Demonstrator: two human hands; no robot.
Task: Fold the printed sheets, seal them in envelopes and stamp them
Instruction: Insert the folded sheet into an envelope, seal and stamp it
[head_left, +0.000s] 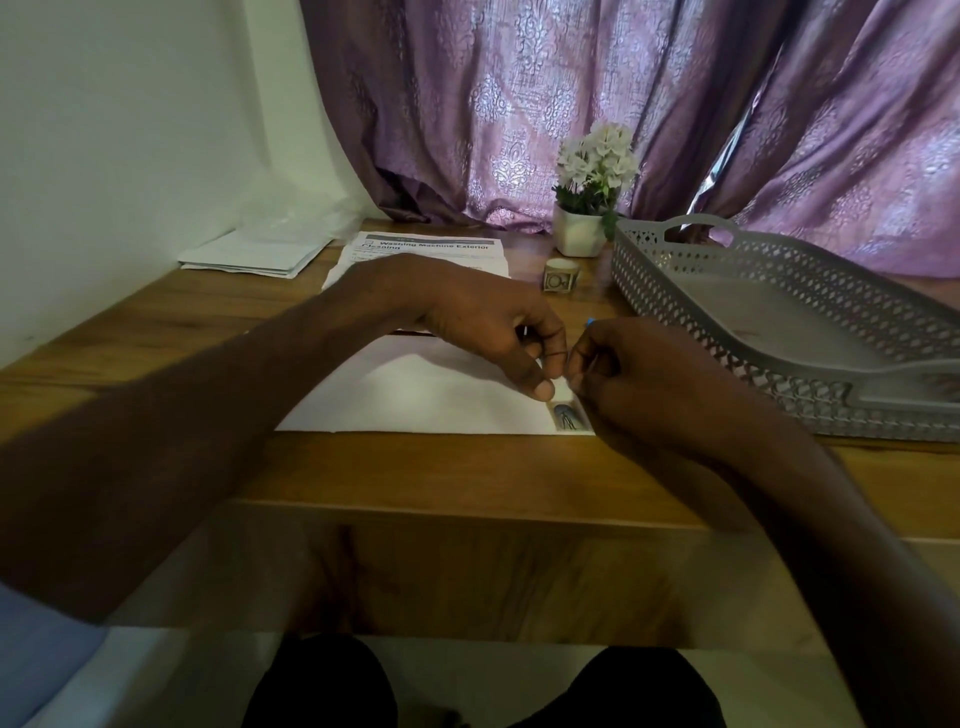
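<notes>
A white envelope (415, 395) lies flat on the wooden table in front of me. At its near right corner a stamp strip (566, 413) with a dark picture hangs down onto the envelope. My left hand (493, 327) pinches the strip's top end between thumb and fingers. My right hand (639, 374) is curled beside it and pinches the same strip from the right; a blue tip shows above its knuckles. Behind my left hand lies a printed sheet (426, 249) headed "Washing Machine Exterior". A small stamp roll (560, 274) stands further back.
A grey perforated tray (675, 291) sits on the right of the table. A white pot of white flowers (584, 228) stands at the back before a purple curtain. White envelopes (254, 254) are stacked at the back left by the wall.
</notes>
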